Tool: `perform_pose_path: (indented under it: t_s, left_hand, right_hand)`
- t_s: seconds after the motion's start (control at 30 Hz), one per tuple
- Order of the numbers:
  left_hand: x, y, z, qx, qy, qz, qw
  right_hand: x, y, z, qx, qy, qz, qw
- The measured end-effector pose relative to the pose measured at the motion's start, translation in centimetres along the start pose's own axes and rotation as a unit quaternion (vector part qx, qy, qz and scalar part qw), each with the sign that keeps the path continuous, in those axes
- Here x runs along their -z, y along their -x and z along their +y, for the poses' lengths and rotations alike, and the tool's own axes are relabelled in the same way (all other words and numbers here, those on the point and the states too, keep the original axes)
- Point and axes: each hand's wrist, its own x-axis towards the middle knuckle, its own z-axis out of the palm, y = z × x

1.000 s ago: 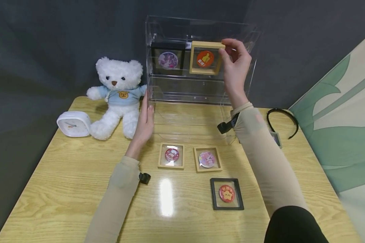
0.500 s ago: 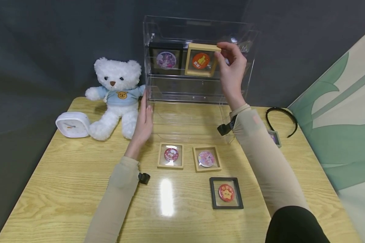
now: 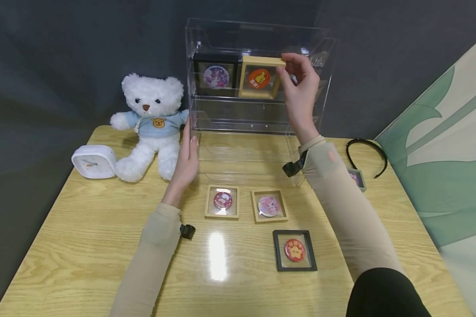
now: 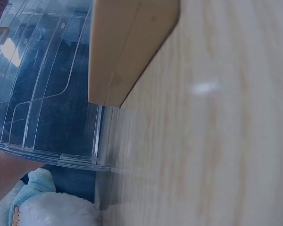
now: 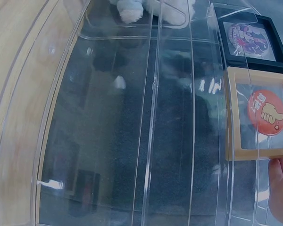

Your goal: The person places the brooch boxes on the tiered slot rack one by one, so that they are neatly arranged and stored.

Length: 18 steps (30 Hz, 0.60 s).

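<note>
The right hand (image 3: 299, 86) — fingers pinching the wooden frame (image 3: 259, 77) — has slid it deeper onto the case (image 3: 325, 66) shelf beside the black frame (image 3: 216, 75), nearly placed, while the left hand (image 3: 186, 160) rests flat-fingered against the case's side.

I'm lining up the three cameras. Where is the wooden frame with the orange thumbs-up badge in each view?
Head: wooden frame on the top shelf, upper centre, pinched by the right hand.
Left wrist: not identifiable; only an unmarked wooden edge shows at the top.
Right wrist: right edge, middle, fingertips just below it.
Shared landmark: the clear display case.
</note>
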Motion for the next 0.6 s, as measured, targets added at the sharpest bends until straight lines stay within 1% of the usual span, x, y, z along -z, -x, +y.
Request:
perform_pose_path:
  t_s: [0.03, 0.23, 0.37, 0.43, 0.6]
  left_hand:
    - [0.0, 0.0, 0.0, -0.001, 0.0, 0.0, 1.0]
    - [0.1, -0.1, 0.0, -0.001, 0.001, -0.001, 1.0]
    - [0.1, -0.1, 0.0, 0.0, 0.003, 0.0, 1.0]
    - [0.1, -0.1, 0.0, 0.0, 0.005, 0.0, 1.0]
    - [0.2, -0.2, -0.1, -0.001, 0.005, -0.002, 1.0]
  right_hand:
    - [0.0, 0.0, 0.0, -0.006, -0.005, 0.003, 1.0]
    - [0.0, -0.1, 0.1, -0.009, -0.005, 0.011, 1.0]
    - [0.2, 0.0, -0.4, -0.01, -0.01, 0.02, 1.0]
    - [0.5, 0.0, -0.9, -0.008, -0.016, 0.03, 0.999]
    - [2.1, 0.5, -1.7, 0.016, -0.027, 0.049, 0.998]
